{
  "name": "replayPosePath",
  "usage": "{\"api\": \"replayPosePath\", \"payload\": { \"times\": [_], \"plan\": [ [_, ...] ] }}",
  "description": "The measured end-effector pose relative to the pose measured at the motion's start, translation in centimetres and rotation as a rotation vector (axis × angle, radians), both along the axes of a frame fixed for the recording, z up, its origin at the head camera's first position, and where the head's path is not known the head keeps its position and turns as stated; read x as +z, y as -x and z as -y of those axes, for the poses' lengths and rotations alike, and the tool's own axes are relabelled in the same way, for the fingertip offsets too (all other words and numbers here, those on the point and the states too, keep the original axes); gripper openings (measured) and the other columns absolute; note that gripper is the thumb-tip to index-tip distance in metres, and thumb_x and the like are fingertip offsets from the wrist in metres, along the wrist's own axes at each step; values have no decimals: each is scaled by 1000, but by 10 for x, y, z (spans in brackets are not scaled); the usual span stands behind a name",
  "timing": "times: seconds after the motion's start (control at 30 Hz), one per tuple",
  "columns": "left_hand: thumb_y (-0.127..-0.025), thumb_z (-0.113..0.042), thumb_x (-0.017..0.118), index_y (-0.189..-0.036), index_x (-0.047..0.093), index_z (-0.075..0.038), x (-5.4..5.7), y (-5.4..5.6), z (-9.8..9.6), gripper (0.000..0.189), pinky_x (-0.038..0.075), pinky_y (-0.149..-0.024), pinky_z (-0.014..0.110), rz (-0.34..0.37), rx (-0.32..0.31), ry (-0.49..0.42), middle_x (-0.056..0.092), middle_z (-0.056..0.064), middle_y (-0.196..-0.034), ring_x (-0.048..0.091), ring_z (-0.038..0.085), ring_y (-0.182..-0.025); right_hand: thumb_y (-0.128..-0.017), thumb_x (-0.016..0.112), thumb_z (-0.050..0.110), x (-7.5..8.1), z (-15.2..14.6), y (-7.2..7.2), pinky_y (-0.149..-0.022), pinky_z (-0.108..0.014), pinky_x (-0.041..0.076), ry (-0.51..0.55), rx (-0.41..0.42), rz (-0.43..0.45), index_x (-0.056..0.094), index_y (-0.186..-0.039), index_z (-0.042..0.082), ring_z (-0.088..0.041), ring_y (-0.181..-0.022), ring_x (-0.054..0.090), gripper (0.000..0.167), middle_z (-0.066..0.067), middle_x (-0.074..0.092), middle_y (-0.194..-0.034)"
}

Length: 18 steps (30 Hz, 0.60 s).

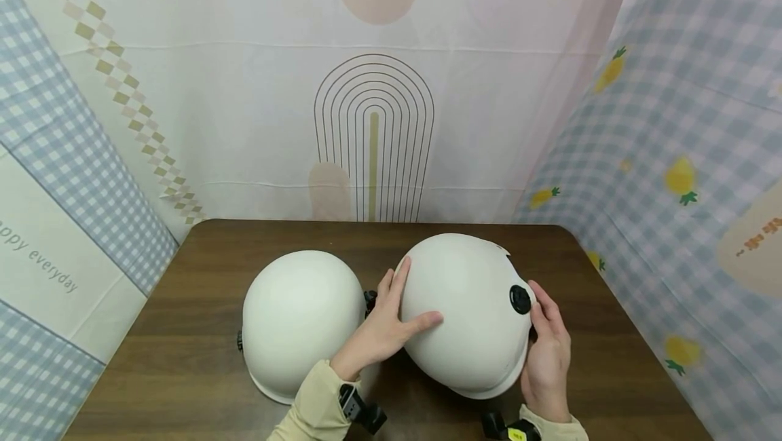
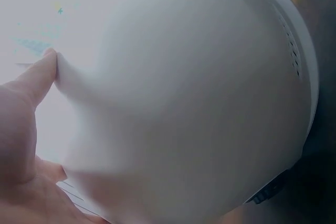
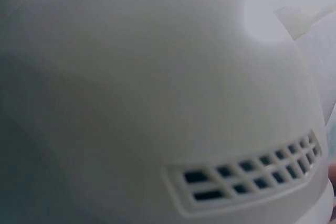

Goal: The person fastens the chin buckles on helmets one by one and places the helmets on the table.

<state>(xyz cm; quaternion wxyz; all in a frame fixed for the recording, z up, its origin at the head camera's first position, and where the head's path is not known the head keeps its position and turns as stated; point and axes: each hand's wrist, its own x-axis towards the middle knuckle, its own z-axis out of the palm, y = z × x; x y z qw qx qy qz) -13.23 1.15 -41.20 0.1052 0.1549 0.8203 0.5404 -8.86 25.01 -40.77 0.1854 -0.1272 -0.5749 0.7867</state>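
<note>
A white helmet (image 1: 467,312) with a black round knob (image 1: 520,299) on its side is tilted between my two hands. My left hand (image 1: 387,322) rests on its left side, thumb and fingers spread along the smooth dome. At the right edge, my right hand (image 1: 547,359) grips the helmet close to the knob; part of that grip is hidden behind the shell. The left wrist view shows the left thumb (image 2: 39,80) touching the dome. Close up in the right wrist view is a slotted vent (image 3: 252,174) near the helmet's rim.
A second white helmet (image 1: 302,322) stands on the brown wooden table (image 1: 195,319), just left of my left forearm. Black parts stick out from its sides. Patterned cloth (image 1: 256,122) hangs behind the table, and blue checked cloth (image 1: 690,244) drapes at the right.
</note>
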Motion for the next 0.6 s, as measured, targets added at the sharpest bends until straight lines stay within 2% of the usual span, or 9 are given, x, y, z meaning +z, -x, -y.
{"api": "replayPosePath", "payload": {
  "times": [0.2, 0.4, 0.6],
  "plan": [
    [-80, -70, 63, -155, 0, -40, -1, 0, -1, 102, 34, -99, 65, 7, -2, 11, -3, 17, -160, 24, 50, -138, -105, 42, 21, 2, 0, 0, -94, -20, 41, -72, -60, 16, 47, -144, 13, -16, -127, 43, 40, -5, 44, -142],
    [-79, -71, 63, -152, -4, -47, 1, -1, -2, 102, 32, -102, 62, 31, -3, 16, -3, 14, -161, 23, 47, -139, -104, 44, 16, 2, -2, 0, -91, -16, 41, -241, -125, 15, 52, -141, 16, -16, -126, 44, 38, -4, 49, -138],
    [-79, -71, 63, -151, -5, -48, 0, -1, -3, 102, 32, -102, 62, 51, -9, 13, -3, 13, -161, 22, 46, -139, -104, 44, 17, 1, -2, -1, -91, -13, 39, -380, -150, 9, 58, -135, 10, -13, -124, 49, 35, -5, 52, -138]
  ]
}}
